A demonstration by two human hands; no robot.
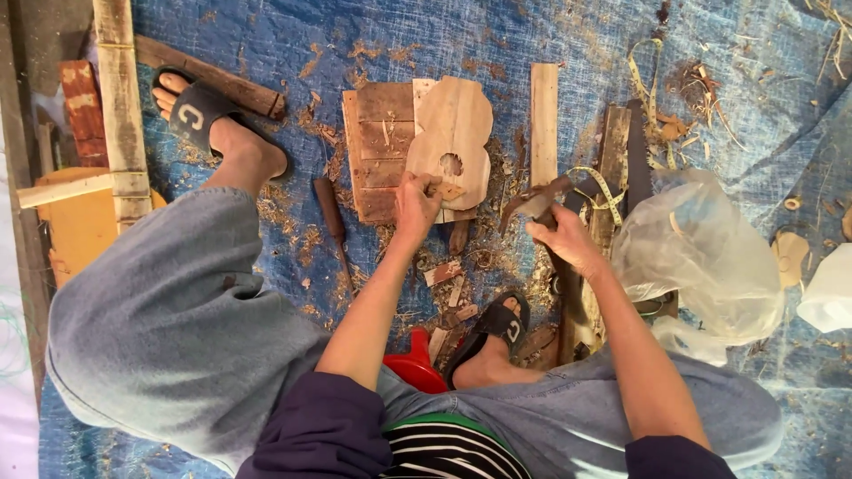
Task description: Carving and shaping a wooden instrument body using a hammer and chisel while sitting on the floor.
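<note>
At the far left, around nine o'clock, a pale plank [122, 106] lies lengthwise on the blue tarp [266, 35], and the person's sandalled foot [209, 124] rests just right of it beside a dark strip of wood [213, 78]. A brown-handled tool [330, 208] lies on the shavings toward the centre. At about twelve o'clock sits a slatted board [377, 151], and on its right edge rests the guitar-shaped wooden cutout [454, 133] with a round hole in it. The left hand [415, 206] is closed on the lower edge of that cutout, fingers curled around a small chip of wood at the hole's rim, pinning the piece against the board. To the right, at one o'clock, the right hand [568, 241] is clenched around the dark handle of a hatchet-like tool [537, 204], its head pointing toward the cutout; the two hands are apart, with a short gap between them. A narrow slat [544, 111] stands just behind, a yellow tape measure [603, 186] loops beside it, and a clear plastic bag [701, 257] slumps at three o'clock. Judging by the grip, clean work here calls for keeping the left fingers clear of the blade's path, holding the cutout flat so it cannot rock, and taking short, shallow strokes along the grain rather than heavy chops.
</note>
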